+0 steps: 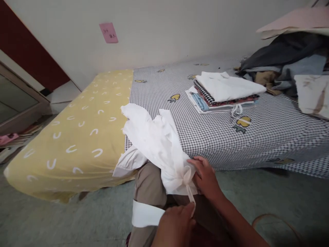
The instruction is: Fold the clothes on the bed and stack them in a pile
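A white garment (154, 140) lies bunched over my knee and against the mattress edge. My right hand (205, 176) pinches it where a thin white tie string (189, 190) is knotted. My left hand (174, 226) is closed on the lower end of that string, pulling it taut. A white band of the garment (146, 214) wraps across my brown trouser leg (149, 192).
A low mattress with a yellow sheet (82, 137) and a checked sheet (257, 137) lies ahead. A stack of folded clothes (223, 92) sits on the checked part. A heap of unfolded clothes (288, 61) is at the right. Grey floor (77, 219) surrounds me.
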`<state>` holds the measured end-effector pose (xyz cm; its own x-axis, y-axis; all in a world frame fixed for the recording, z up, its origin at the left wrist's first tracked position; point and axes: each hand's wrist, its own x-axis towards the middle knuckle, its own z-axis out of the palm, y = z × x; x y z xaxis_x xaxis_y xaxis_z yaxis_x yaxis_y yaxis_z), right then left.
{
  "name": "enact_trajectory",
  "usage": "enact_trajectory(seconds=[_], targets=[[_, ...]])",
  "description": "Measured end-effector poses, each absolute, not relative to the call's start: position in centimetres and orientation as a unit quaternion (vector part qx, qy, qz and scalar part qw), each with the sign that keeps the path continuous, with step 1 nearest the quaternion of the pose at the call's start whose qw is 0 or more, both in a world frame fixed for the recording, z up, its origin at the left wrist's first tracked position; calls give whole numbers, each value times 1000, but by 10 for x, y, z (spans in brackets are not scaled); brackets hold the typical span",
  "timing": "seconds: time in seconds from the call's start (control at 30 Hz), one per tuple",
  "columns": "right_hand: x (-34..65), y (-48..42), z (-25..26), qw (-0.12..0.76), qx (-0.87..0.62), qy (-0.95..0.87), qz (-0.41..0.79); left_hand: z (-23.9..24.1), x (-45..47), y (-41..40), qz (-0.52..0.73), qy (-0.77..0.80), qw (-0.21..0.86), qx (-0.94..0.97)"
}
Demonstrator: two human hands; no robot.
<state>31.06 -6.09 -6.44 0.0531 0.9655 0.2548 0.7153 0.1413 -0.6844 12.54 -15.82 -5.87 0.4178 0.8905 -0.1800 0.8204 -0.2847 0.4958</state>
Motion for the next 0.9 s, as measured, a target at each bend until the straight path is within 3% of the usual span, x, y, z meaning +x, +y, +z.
enact_trajectory(seconds=[0.1,0.3,0.4,0.53,0.63,0.73,0.9], targets=[[313,-66,-69,269,-637,-713,117,-69,136,-164,34,508,243,826],[314,-77,-49,266,-503,-821,38,-48,138,-154,10,514,235,825],[312,-77,-46,263,-459,-845,80,-34,131,-148,65,520,281,804],[310,-76,-50,287,-491,-807,160,-26,114,-137,237,586,368,682],[309,-77,-50,312,-486,-790,203,-23,105,-129,310,637,299,639],[305,-81,-46,330,-482,-776,239,-16,106,-120,250,617,239,707],[302,-86,-34,368,-479,-713,355,-3,106,-95,145,612,243,738]])
